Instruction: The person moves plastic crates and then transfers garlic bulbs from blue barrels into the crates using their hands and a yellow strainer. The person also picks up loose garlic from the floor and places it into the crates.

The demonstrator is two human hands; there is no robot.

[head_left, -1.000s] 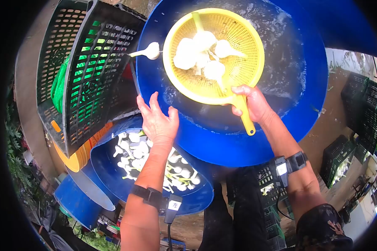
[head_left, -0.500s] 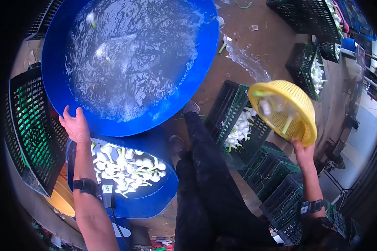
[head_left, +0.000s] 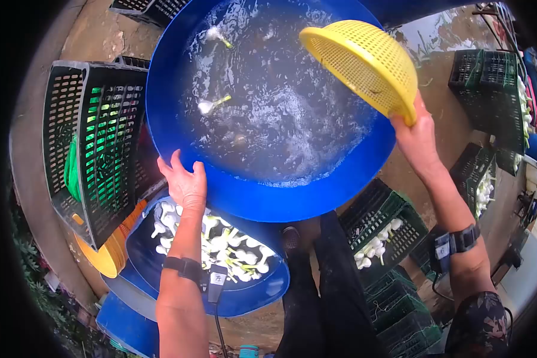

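Note:
My right hand (head_left: 416, 132) grips the rim of a yellow plastic colander (head_left: 370, 62), tilted over the right side of a large blue tub (head_left: 244, 200). No bulbs show inside the colander. Rippling water fills much of the tub, and white bulbs with green stems (head_left: 206, 107) float in it. My left hand (head_left: 185, 181) is at the tub's near left rim, fingers spread and holding nothing. Below that rim, a second blue tub (head_left: 259, 298) holds several white bulbs (head_left: 235, 247).
Black crates (head_left: 95, 149) stand at the left beside yellow baskets (head_left: 104, 256). At the right are dark crates with white bulbs (head_left: 379, 230), and more crates (head_left: 486, 89) stand farther back. My legs (head_left: 334, 292) are below the large tub. The floor looks wet.
The yellow colander has moved from above the crates at the right to over the large tub, and the bulbs inside it are gone. The view has shifted; my left hand remains at the rim.

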